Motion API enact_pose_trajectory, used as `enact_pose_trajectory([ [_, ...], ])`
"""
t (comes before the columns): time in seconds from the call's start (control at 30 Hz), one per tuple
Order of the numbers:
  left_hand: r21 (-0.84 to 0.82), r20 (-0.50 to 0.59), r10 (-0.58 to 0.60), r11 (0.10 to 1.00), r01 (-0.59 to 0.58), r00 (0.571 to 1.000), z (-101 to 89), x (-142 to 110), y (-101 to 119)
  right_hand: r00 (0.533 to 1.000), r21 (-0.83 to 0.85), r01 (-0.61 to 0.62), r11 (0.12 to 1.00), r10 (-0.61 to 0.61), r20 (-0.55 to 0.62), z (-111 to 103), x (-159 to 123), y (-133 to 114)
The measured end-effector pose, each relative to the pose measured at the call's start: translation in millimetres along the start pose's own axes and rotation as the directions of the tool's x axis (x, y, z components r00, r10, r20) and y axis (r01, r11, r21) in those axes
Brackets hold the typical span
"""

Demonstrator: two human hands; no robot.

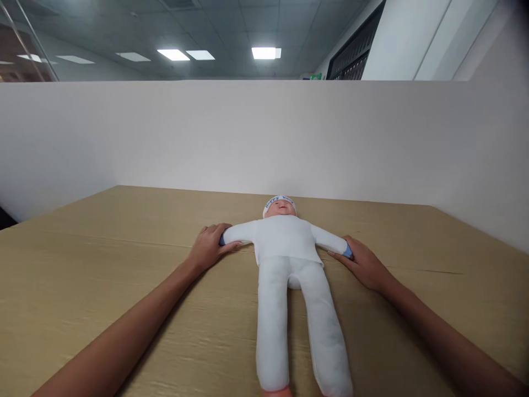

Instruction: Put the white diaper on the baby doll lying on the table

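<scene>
A baby doll in a white one-piece suit and a white cap lies on its back on the wooden table, head away from me, arms spread, legs toward me. My left hand is closed around the end of the doll's arm on the left, where a blue cuff shows. My right hand grips the end of the other arm, also at a blue cuff. Both sleeves are stretched out sideways. A bare foot shows at the bottom edge.
White partition walls close off the table at the back and on both sides. Above them are an office ceiling with lit panels and a dark doorway at the upper right.
</scene>
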State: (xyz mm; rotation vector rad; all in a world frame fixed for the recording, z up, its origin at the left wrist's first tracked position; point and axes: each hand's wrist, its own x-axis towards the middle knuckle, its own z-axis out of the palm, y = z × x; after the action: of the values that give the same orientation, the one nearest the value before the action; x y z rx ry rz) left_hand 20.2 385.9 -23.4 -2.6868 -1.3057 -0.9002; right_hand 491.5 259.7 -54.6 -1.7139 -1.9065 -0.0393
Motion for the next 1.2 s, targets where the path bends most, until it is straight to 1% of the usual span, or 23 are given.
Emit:
enact_pose_trajectory([
  [0.07, -0.02, 0.016, -0.021, 1.0, 0.022, 1.0, 2.4, 5, -3, 1.0, 0.002, -0.011, 1.0, 0.011, 0.022, 4, 4, 7],
  [0.13, -0.031, 0.038, -0.026, 0.999, 0.027, 0.999, 2.0, 4, -4, 1.0, -0.019, -0.019, 1.0, 0.019, 0.024, 5, 2, 14],
  [0.23, -0.043, 0.08, -0.021, 0.999, 0.024, 0.997, -4.3, -5, -6, 1.0, -0.068, -0.022, 0.997, 0.022, -0.008, 4, -9, 23],
  [0.33, -0.074, 0.113, -0.038, 0.996, 0.047, 0.993, -14.7, -15, -11, 0.998, -0.058, -0.004, 0.998, 0.0, -0.057, 1, -25, 29],
  [0.4, -0.094, 0.099, -0.031, 0.995, 0.041, 0.995, -21.2, -20, -13, 0.997, -0.04, -0.007, 0.999, 0.004, -0.081, -4, -36, 32],
  [0.47, -0.12, 0.07, -0.029, 0.992, 0.038, 0.997, -25.6, -23, -15, 0.994, -0.025, -0.04, 0.999, 0.038, -0.103, -9, -45, 33],
  [0.57, -0.152, 0.032, -0.085, 0.984, 0.089, 0.996, -27.7, -24, -17, 0.985, -0.022, -0.09, 0.996, 0.086, -0.152, -15, -53, 34],
  [0.67, -0.173, 0.006, -0.18, 0.969, 0.179, 0.984, -27.0, -22, -22, 0.981, -0.053, -0.093, 0.994, 0.083, -0.174, -17, -54, 34],
  [0.77, -0.21, 0.024, -0.243, 0.947, 0.243, 0.97, -26.0, -20, -28, 0.983, -0.074, -0.091, 0.993, 0.078, -0.169, -15, -52, 34],
  [0.93, -0.226, 0.075, -0.267, 0.934, 0.277, 0.961, -23.3, -19, -36, 0.981, -0.078, -0.083, 0.994, 0.068, -0.181, -11, -50, 39],
  [1.2, -0.106, 0.1, -0.251, 0.96, 0.261, 0.963, -20.0, -16, -39, 0.976, -0.015, -0.111, 0.994, 0.106, -0.191, -7, -45, 52],
])
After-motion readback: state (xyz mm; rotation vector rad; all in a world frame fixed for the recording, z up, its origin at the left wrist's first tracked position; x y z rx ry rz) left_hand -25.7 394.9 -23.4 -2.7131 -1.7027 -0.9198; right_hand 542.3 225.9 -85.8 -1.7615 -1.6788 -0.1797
